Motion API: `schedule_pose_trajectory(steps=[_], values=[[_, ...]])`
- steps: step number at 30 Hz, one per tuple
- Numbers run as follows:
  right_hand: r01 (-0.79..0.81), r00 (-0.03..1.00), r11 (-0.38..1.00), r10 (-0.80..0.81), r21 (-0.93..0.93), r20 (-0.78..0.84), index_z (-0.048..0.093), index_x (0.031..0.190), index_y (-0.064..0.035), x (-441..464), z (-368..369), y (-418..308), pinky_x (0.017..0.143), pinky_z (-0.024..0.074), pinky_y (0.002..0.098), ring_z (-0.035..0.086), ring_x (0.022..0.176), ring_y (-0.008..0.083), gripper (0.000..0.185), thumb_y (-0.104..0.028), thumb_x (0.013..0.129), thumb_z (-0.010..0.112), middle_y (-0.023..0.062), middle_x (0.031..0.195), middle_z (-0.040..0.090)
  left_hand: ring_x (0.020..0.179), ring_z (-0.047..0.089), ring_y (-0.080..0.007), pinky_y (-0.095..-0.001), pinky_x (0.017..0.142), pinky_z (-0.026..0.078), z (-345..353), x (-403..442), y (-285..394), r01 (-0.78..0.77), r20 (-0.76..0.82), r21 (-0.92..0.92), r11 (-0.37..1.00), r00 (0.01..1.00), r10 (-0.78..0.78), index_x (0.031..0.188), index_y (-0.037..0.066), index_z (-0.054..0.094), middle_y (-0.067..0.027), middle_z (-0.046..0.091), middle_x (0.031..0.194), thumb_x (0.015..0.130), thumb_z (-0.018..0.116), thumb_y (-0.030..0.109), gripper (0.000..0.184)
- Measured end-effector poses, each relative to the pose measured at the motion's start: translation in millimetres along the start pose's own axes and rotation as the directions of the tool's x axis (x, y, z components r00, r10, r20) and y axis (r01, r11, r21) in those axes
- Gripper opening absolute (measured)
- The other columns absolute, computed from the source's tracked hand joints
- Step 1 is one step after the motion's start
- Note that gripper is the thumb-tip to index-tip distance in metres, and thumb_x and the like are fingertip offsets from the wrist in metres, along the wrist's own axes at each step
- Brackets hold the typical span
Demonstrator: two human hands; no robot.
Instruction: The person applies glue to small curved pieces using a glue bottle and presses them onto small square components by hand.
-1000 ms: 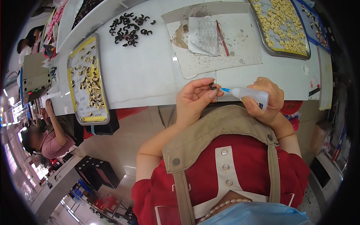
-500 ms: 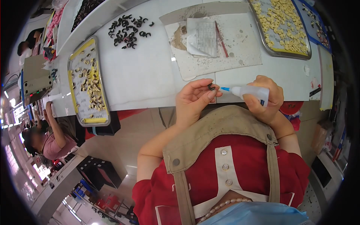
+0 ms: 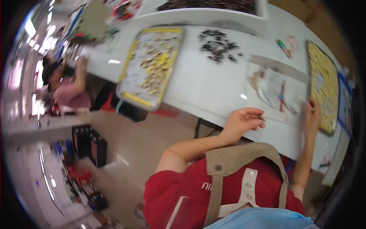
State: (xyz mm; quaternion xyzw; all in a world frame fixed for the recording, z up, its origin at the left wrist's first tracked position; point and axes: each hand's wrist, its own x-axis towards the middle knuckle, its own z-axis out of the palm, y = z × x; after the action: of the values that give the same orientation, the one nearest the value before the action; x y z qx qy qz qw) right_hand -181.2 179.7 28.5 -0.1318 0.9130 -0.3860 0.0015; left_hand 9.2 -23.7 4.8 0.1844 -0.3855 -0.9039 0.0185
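The person in the red shirt and khaki apron sits at a white worktop (image 3: 198,84), both forearms reaching out over its near edge. The left hand (image 3: 246,120) is raised just over that edge, palm partly turned up, its grip closed on a small dark piece (image 3: 261,116) pinched between thumb and fingertips. The right hand (image 3: 313,112) is well apart from it, at the right side of the cardboard sheet (image 3: 257,101) and close beside the tray of yellow pieces (image 3: 322,87). Its fingers are bent, but the blur makes it impossible to tell whether its grip is open or closed on something. Between the hands, on the cardboard, lies a blurred translucent bottle (image 3: 291,106), its blue nozzle (image 3: 281,97) at a red pen (image 3: 282,100). A crumpled paper sheet (image 3: 270,89) lies left of the pen. Beyond the left hand, a loose scatter of black pieces (image 3: 219,46) sits on the worktop, and farther left is a yellow-edged tray (image 3: 132,82) with small pale and dark pieces spread in it. At the far left, a co-worker in a pink top (image 3: 72,93) reaches an arm onto the worktop.
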Motion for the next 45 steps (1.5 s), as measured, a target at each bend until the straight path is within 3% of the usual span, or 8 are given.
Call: schedule_pose_trajectory(steps=[2,7,13,21,32,38,41,45], values=[[0.429,0.878,0.796,-0.479,-0.427,-0.009,0.064,0.095,-0.0110,29,-7,48,0.070,0.0504,0.0374,0.062,0.076,0.0255,0.022,-0.018,0.074,0.066,0.0133,0.087,0.065,0.084,0.061,-0.0172,-0.0246,0.067,0.047,-7,-4,4,-0.022,0.022,-0.017,1.000,1.000,0.022,0.108,-0.003,0.053,-0.0109,0.062,0.093,0.080,0.060,0.004,0.030],[0.130,0.978,0.979,-0.102,-0.155,0.180,0.058,0.095,0.0020,49,-6,64,0.063,0.0455,0.0261,0.058,0.069,0.0162,0.015,0.001,0.085,0.047,0.0111,0.078,0.059,0.084,0.062,-0.0162,-0.0237,0.067,0.048,-3,-3,0,-0.008,0.063,-0.043,0.999,0.998,0.010,0.108,-0.002,0.053,-0.0097,0.062,0.093,0.081,0.061,0.005,0.029],[0.278,0.953,0.939,-0.243,-0.201,0.182,0.056,0.102,0.0005,46,-30,48,0.079,0.0413,0.0254,0.054,0.088,0.0148,0.018,-0.003,0.086,0.050,0.0106,0.100,0.057,0.082,0.062,-0.0157,-0.0235,0.067,0.047,8,-7,2,-0.011,0.052,0.001,1.000,0.999,0.011,0.108,-0.002,0.053,-0.0098,0.062,0.093,0.080,0.062,0.006,0.030],[-0.021,0.871,0.657,-0.358,0.753,0.336,0.056,0.099,-0.0005,-49,5,-16,0.074,0.0438,0.0229,0.053,0.087,0.0102,0.020,0.002,0.080,0.057,0.0050,0.098,0.055,0.085,0.061,-0.0187,-0.0243,0.068,0.046,25,-4,3,0.080,0.033,0.086,0.993,0.996,-0.084,0.109,0.000,0.054,-0.0126,0.062,0.095,0.080,0.060,0.005,0.030],[-0.007,0.840,0.574,-0.441,0.819,0.316,0.056,0.105,-0.0022,-73,18,-28,0.073,0.0458,0.0224,0.053,0.087,0.0116,0.026,0.001,0.079,0.060,0.0074,0.101,0.055,0.091,0.060,-0.0205,-0.0248,0.073,0.047,26,-4,1,0.117,0.120,0.068,0.991,0.985,-0.125,0.112,0.002,0.054,-0.0121,0.062,0.100,0.080,0.062,0.007,0.034],[0.331,0.796,0.600,-0.592,0.728,0.126,0.057,0.104,-0.0024,-72,20,-22,0.076,0.0480,0.0257,0.057,0.088,0.0149,0.023,0.001,0.081,0.059,0.0095,0.098,0.058,0.093,0.060,-0.0205,-0.0244,0.073,0.047,25,-4,1,0.183,0.115,0.040,0.982,0.976,-0.186,0.113,0.003,0.053,-0.0110,0.062,0.101,0.080,0.062,0.008,0.034],[0.081,0.901,0.525,-0.402,0.847,0.163,0.060,0.100,-0.0029,-86,26,-35,0.071,0.0482,0.0258,0.059,0.083,0.0158,0.023,0.002,0.078,0.062,0.0099,0.095,0.061,0.094,0.059,-0.0191,-0.0237,0.073,0.047,24,-3,1,0.229,0.134,-0.001,0.973,0.965,-0.227,0.113,0.002,0.053,-0.0107,0.061,0.102,0.081,0.062,0.008,0.034],[0.485,0.787,0.686,-0.613,0.543,0.072,0.061,0.096,-0.0037,-81,25,-35,0.062,0.0473,0.0275,0.058,0.074,0.0174,0.027,0.003,0.070,0.066,0.0086,0.088,0.061,0.094,0.059,-0.0161,-0.0229,0.073,0.047,23,-1,0,0.266,0.147,-0.025,0.964,0.954,-0.260,0.112,0.000,0.053,-0.0099,0.061,0.103,0.083,0.060,0.008,0.031]])
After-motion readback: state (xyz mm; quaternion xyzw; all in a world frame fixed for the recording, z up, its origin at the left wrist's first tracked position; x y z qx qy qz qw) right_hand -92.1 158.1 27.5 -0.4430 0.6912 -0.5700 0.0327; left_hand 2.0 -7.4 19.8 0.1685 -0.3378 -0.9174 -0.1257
